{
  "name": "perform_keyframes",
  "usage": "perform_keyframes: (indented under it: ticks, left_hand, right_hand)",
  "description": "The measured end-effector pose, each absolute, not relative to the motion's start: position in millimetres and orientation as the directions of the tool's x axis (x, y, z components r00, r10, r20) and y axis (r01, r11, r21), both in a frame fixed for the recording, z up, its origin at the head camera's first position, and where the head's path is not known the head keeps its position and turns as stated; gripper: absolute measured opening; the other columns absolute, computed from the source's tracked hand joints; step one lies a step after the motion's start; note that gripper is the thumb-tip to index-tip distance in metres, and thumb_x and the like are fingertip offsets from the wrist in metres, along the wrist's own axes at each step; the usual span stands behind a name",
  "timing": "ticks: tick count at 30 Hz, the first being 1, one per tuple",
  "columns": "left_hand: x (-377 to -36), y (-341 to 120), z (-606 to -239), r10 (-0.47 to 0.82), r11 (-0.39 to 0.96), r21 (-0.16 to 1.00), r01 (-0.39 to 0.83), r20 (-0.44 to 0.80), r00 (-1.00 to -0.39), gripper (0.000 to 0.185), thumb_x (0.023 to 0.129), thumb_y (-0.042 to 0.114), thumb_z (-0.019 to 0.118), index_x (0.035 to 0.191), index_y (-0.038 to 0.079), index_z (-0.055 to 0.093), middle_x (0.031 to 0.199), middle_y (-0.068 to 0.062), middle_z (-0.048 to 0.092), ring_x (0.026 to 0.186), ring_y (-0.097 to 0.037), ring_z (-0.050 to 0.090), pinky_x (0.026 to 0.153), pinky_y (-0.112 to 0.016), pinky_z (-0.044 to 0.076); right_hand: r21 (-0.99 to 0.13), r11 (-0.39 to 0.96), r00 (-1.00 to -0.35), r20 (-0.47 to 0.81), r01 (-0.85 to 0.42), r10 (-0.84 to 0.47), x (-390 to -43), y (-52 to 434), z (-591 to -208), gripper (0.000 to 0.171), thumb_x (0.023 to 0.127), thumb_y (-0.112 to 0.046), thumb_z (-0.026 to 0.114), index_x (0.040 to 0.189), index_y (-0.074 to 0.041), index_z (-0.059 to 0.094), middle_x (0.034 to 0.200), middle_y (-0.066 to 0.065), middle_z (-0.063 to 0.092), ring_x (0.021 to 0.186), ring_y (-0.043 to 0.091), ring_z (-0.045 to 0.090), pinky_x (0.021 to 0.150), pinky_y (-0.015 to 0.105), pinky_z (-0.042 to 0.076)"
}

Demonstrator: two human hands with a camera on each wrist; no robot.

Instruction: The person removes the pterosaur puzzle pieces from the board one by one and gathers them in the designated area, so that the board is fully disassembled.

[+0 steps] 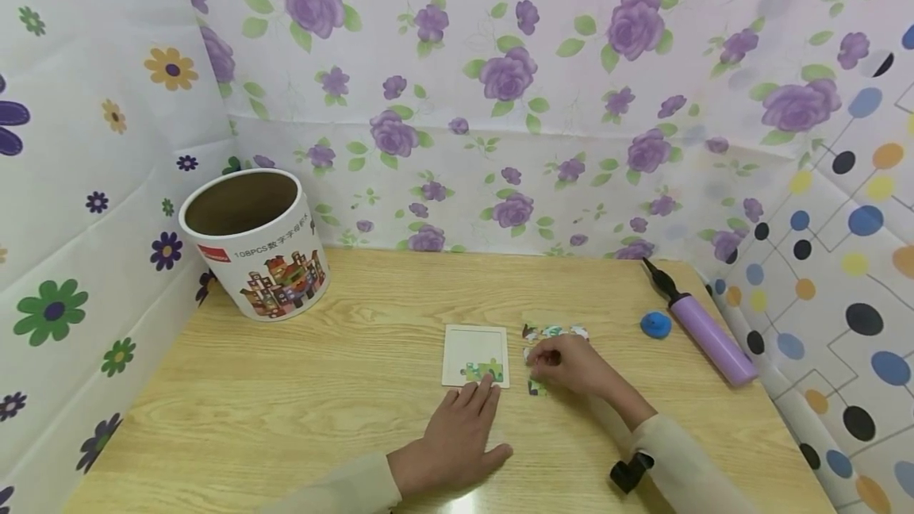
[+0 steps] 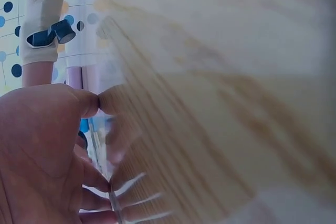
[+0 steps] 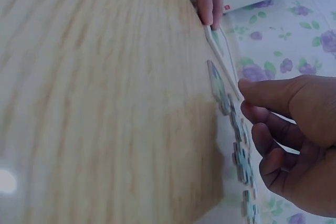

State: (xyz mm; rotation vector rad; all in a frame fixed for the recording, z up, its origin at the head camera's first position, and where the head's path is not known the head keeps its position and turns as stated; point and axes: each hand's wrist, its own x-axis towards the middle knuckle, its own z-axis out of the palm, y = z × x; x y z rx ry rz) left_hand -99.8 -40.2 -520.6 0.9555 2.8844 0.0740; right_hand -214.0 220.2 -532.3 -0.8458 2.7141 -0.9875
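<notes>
A small white puzzle tray (image 1: 467,346) lies flat on the table, with joined green puzzle pieces (image 1: 473,372) in its lower right corner. My left hand (image 1: 462,435) is palm down with its fingers extended, fingertips on the tray's near edge and the joined pieces. Just right of the tray are several loose puzzle pieces (image 1: 553,331), partly covered by my right hand (image 1: 574,369). That hand hovers low over them with thumb and index finger close together and the other fingers bent. In the right wrist view, no piece shows between its fingertips (image 3: 247,88).
A white printed bucket (image 1: 274,260) stands at the back left of the wooden table (image 1: 343,387). To the right lie a blue lump-like object (image 1: 655,324) and a purple hand pump (image 1: 714,339) with a black nozzle. Patterned cloth (image 1: 500,141) surrounds the table on three sides.
</notes>
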Motion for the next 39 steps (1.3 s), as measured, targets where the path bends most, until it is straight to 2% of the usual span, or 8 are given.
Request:
perform_keyframes:
  ticks: [4,13,19,24,31,39]
  left_hand:
    - [-100,-39,-521,0.594,0.805,0.083,0.588,-0.097,-0.799,0.083,0.102,0.065,0.041,0.159,0.004,0.035,0.166,-0.013,0.030,0.148,-0.025,0.035,0.112,-0.043,0.037]
    - [-100,-39,-523,0.610,0.793,0.063,0.606,-0.079,-0.789,0.082,0.103,0.065,0.039,0.158,0.004,0.036,0.166,-0.011,0.030,0.145,-0.026,0.038,0.108,-0.042,0.040]
    - [-99,-39,-521,0.597,0.802,0.054,0.595,-0.108,-0.795,0.082,0.102,0.066,0.038,0.159,0.007,0.036,0.167,-0.009,0.029,0.146,-0.024,0.037,0.107,-0.041,0.039]
    - [-100,-39,-525,0.602,0.798,0.043,0.601,-0.098,-0.792,0.081,0.103,0.066,0.036,0.159,0.007,0.036,0.167,-0.009,0.029,0.146,-0.025,0.036,0.104,-0.041,0.039]
    - [-101,-41,-530,0.615,0.788,0.032,0.615,-0.088,-0.784,0.081,0.104,0.066,0.032,0.159,0.006,0.035,0.167,-0.008,0.029,0.148,-0.025,0.034,0.102,-0.039,0.038]
    - [-100,-42,-526,0.614,0.789,0.047,0.613,-0.105,-0.783,0.083,0.104,0.066,0.032,0.161,0.005,0.031,0.168,-0.008,0.025,0.150,-0.025,0.031,0.103,-0.040,0.037]
  right_hand:
    - [-0.621,0.617,-0.819,0.075,-0.485,-0.568,-218,211,-526,0.013,0.093,-0.019,0.077,0.105,-0.014,0.078,0.085,-0.014,0.067,0.075,0.002,0.060,0.068,0.025,0.052]
    - [-0.639,0.612,-0.812,0.034,-0.465,-0.582,-225,185,-520,0.013,0.097,-0.019,0.073,0.109,-0.016,0.078,0.088,-0.014,0.068,0.079,0.003,0.062,0.071,0.026,0.053]
    - [-0.663,0.579,-0.790,0.031,-0.475,-0.613,-233,165,-522,0.016,0.097,-0.021,0.072,0.111,-0.015,0.078,0.087,-0.014,0.069,0.077,0.003,0.063,0.069,0.026,0.054]
    - [-0.678,0.555,-0.774,0.035,-0.483,-0.632,-237,150,-522,0.020,0.097,-0.023,0.072,0.114,-0.014,0.078,0.094,-0.012,0.072,0.082,0.004,0.065,0.073,0.027,0.055]
    - [-0.683,0.534,-0.753,0.037,-0.499,-0.657,-238,135,-528,0.017,0.096,-0.026,0.074,0.110,-0.019,0.081,0.101,-0.010,0.073,0.087,0.004,0.065,0.075,0.027,0.055]
    - [-0.676,0.541,-0.730,-0.007,-0.500,-0.683,-234,127,-527,0.014,0.097,-0.024,0.072,0.107,-0.018,0.081,0.094,-0.011,0.068,0.078,0.002,0.064,0.072,0.026,0.055]
